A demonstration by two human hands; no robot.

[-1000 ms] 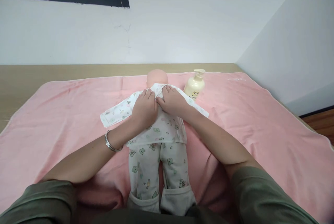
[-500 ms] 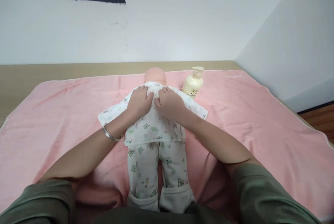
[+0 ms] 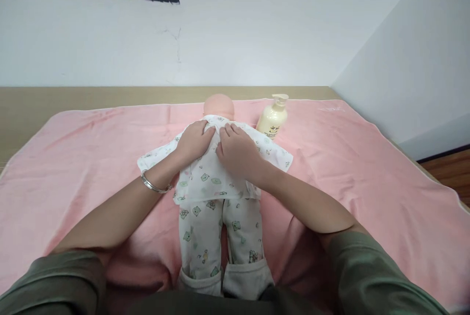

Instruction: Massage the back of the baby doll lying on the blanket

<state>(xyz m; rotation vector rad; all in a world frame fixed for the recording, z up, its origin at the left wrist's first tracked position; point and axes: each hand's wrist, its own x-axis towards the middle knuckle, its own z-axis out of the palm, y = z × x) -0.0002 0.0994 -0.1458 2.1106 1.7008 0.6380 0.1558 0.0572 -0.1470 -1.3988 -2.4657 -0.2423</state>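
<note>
A baby doll (image 3: 219, 106) lies on its back on a pink blanket (image 3: 367, 178), head away from me, dressed in a white printed top (image 3: 209, 178) and matching trousers (image 3: 220, 241). My left hand (image 3: 193, 141) rests on the doll's chest near the collar, fingers curled onto the top's fabric. My right hand (image 3: 237, 151) lies beside it on the chest, fingers also pressed onto the fabric at the front. A silver bracelet (image 3: 154, 187) circles my left wrist.
A cream pump bottle (image 3: 271, 118) stands on the blanket just right of the doll's head. The blanket covers a wooden surface (image 3: 73, 97) against a white wall; another wall and floor lie to the right.
My hands have shifted slightly on the doll's chest, with the left hand moving a little left and the fabric near the collar smoothed; the view has drifted slightly.
</note>
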